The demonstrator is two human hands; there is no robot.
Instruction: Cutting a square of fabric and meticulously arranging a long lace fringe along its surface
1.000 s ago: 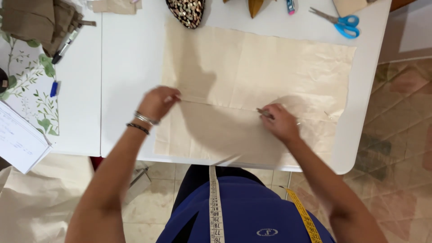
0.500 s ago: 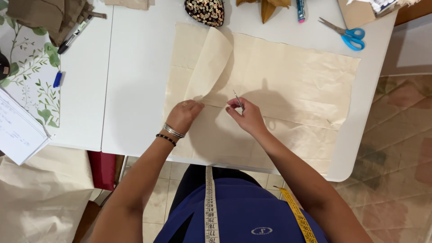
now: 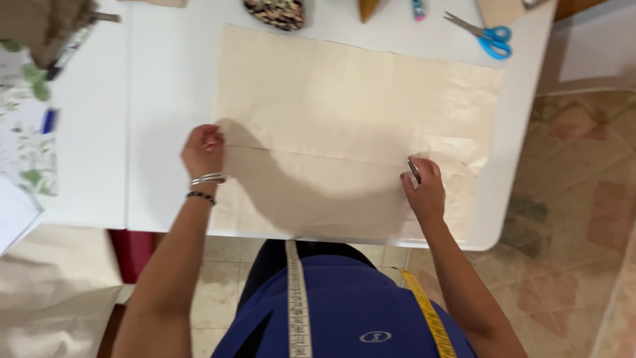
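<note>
— Where is the paper lying?

— I am seeing the big cream paper sheet [image 3: 351,126] lying flat on the white table [image 3: 165,132], long side running left to right.

— And the hands?

— My left hand [image 3: 204,150] is pinching the fold's left end. My right hand [image 3: 424,189] is gripping a small metal tool [image 3: 414,170], pressing the right end.

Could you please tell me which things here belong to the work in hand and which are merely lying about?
In use:
- cream paper sheet, with a crease across it
- left hand, on the sheet's left edge
- right hand, on the sheet, holding a thin dark tool

Lying about:
- blue-handled scissors
- speckled object
- leaf-print sheet
- white table
</note>
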